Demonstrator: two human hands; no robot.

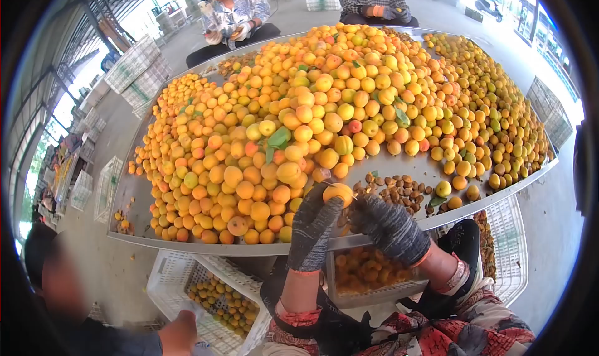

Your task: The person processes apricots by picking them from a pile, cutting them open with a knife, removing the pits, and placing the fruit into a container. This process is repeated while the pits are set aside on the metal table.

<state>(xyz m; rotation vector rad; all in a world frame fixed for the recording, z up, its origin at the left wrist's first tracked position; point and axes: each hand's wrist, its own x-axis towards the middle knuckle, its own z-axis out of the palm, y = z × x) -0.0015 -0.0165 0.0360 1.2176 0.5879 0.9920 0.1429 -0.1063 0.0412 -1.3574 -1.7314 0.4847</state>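
Observation:
My left hand (311,226), in a dark grey knit glove, pinches an orange-yellow apricot (337,194) above the near edge of a metal table (212,249). Close by on the right is my gloved right hand (394,231), its fingers drawn together beside that fruit. A thin light sliver shows at its fingertips, too small to name. Beyond both hands rises a big heap of apricots (312,116) with a few green leaves (279,138). Just past my right hand lies a pile of brown apricot pits (402,191).
Below the table edge stand a white crate of greenish apricots (163,278), a crate of orange fruit (368,293) and another crate (508,244) at right. One person (178,334) is at lower left; two others (240,10) (374,4) sit across the table. Stacked crates (138,69) stand at left.

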